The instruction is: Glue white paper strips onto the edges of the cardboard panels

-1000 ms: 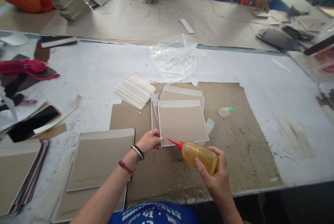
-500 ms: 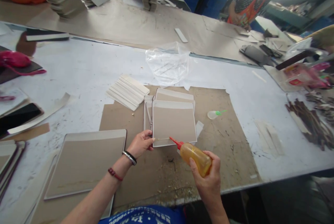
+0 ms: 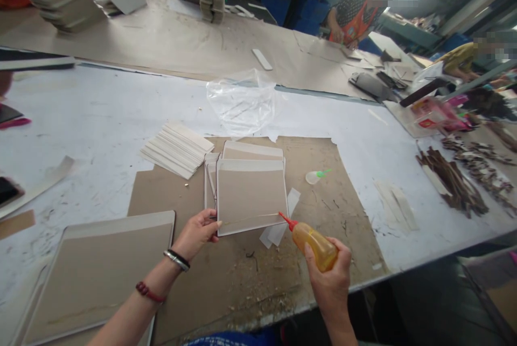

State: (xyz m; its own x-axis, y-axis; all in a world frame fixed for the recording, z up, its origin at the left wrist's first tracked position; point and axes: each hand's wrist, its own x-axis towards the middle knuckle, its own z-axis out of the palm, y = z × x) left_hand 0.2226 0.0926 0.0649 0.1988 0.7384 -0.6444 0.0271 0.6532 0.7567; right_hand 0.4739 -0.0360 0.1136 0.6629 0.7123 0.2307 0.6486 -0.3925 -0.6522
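My left hand (image 3: 202, 227) pinches the lower left corner of a beige rectangular panel (image 3: 252, 190) with a pale top strip and pale edging. My right hand (image 3: 329, 265) is wrapped round a squeeze bottle of amber glue (image 3: 315, 246). Its red nozzle points at the panel's lower right edge. A thin wet line of glue runs along the panel's lower edge from my left thumb to the nozzle tip. More panels (image 3: 253, 149) lie beneath and behind this one. Thin pale strips (image 3: 293, 203) poke out at its lower right.
A fanned stack of white strips (image 3: 177, 148) and a clear plastic bag (image 3: 241, 101) lie beyond the panels. A small bottle with a green tip (image 3: 315, 176) rests on the cardboard sheet (image 3: 347, 227). Larger panels (image 3: 105, 265) lie at left. Co-workers stand across the table.
The bottle's nozzle has moved rightward along the panel's lower edge, and the glue line has grown longer. The view has shifted to the right.
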